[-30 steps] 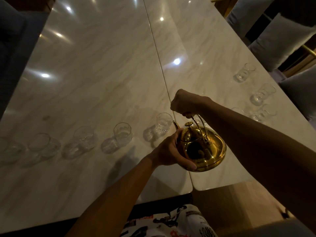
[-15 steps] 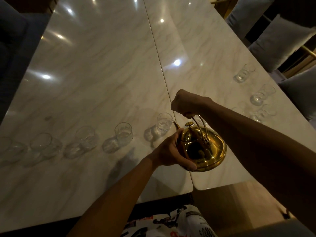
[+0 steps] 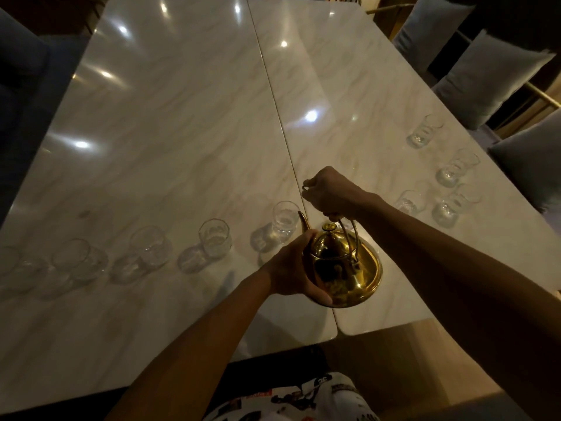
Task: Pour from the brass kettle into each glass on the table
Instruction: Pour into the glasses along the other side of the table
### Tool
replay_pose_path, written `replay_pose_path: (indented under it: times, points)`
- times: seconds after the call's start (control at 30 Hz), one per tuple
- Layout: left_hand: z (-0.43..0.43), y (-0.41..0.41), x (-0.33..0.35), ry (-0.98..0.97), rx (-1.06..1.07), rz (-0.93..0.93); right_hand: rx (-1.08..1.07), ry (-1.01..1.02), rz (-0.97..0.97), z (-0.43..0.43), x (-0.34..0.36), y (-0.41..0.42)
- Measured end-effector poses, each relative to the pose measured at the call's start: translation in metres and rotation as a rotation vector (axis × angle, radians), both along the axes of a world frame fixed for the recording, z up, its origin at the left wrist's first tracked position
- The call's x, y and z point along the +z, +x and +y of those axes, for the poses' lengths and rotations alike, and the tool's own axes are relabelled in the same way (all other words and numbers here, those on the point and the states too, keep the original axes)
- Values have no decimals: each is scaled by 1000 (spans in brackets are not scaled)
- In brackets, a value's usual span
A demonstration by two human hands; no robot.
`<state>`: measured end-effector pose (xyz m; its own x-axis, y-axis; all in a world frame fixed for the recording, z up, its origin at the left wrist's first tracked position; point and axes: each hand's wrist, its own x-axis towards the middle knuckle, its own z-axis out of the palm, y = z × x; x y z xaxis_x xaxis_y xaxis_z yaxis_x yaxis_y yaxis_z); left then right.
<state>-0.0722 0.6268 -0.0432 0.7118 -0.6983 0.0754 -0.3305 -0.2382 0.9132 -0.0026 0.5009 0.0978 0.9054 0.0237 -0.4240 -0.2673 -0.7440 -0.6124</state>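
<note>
little has shifted: right grip stays closed on the brass kettle from above, carrying it over the marble surface, left grip cups its belly to steer the spout to the nearest glass

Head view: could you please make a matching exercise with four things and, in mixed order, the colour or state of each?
Things:
1. brass kettle
2. table
3. glass nearest the kettle
4. cushions

Colour or state:
A. pale marble, glossy
B. grey, beyond the right edge
C. golden, spout toward a glass
D. clear, standing upright

Pairs: 1-C, 2-A, 3-D, 4-B
</note>
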Motion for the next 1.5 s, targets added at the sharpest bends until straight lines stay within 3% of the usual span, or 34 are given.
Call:
replay_pose_path:
  times: [0.23, 0.63, 1.0, 1.5]
  points:
    - [-2, 1, 4, 109, 79, -61, 79, 67, -145, -11, 0, -12]
    - [11, -35, 22, 153, 395, -171, 315, 162, -293, 15, 3, -22]
    - [59, -64, 18, 178, 471, -98, 388, 184, -226, 71, 1, -41]
    - [123, -58, -1, 59, 320, 65, 245, 106, -5, 140, -2, -40]
